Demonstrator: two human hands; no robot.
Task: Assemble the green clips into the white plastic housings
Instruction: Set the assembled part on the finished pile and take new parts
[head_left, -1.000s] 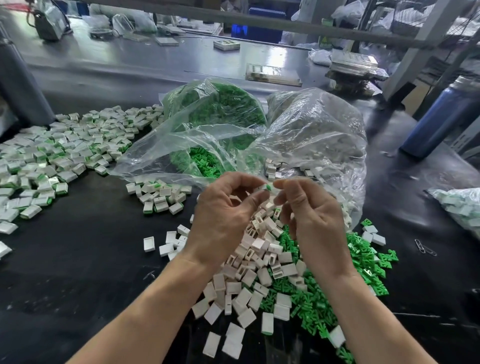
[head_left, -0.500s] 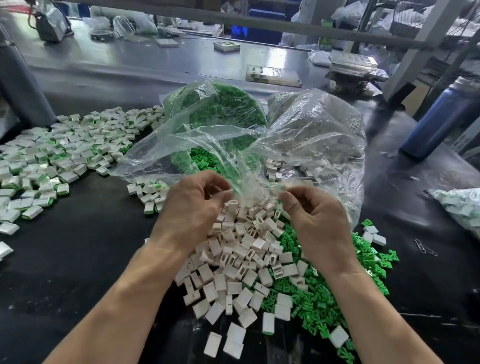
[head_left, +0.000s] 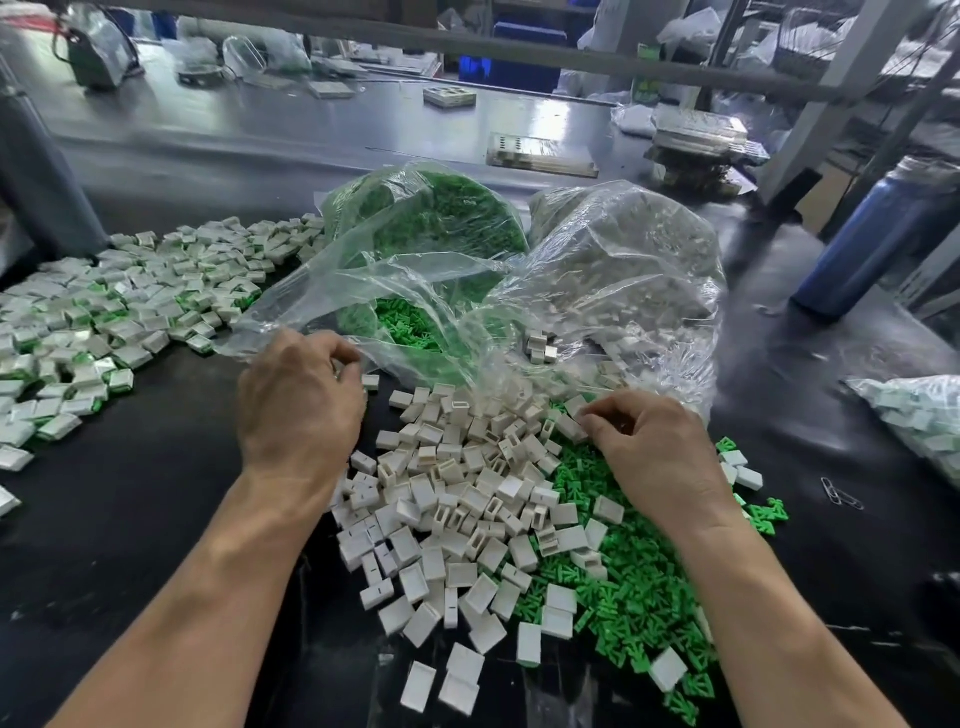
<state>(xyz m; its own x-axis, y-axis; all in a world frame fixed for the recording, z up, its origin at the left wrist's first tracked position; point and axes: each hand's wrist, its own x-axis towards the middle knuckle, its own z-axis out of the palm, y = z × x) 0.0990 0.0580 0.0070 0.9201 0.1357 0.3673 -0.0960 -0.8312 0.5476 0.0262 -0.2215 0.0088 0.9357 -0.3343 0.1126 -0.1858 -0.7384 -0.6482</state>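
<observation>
A heap of loose white housings (head_left: 457, 509) lies in front of me, overlapping a spread of green clips (head_left: 634, 587) to its right. My left hand (head_left: 301, 405) hovers at the heap's left edge, knuckles up and fingers curled under; whatever they may hold is hidden. My right hand (head_left: 660, 452) rests on the heap's right side, and its fingertips pinch a white housing (head_left: 570, 427). Behind stand a clear bag of green clips (head_left: 441, 218) and a clear bag of white housings (head_left: 628, 270), both open toward me.
A wide pile of assembled white-and-green pieces (head_left: 104, 317) covers the left of the black table (head_left: 130, 519). Another bag of pieces (head_left: 919, 415) lies at the right edge, paper clips (head_left: 839, 493) near it. A blue bottle (head_left: 878, 234) stands at the back right.
The hands were together above the heap; they have parted. The left hand has moved left and down to the heap's edge, the right hand down onto the housings.
</observation>
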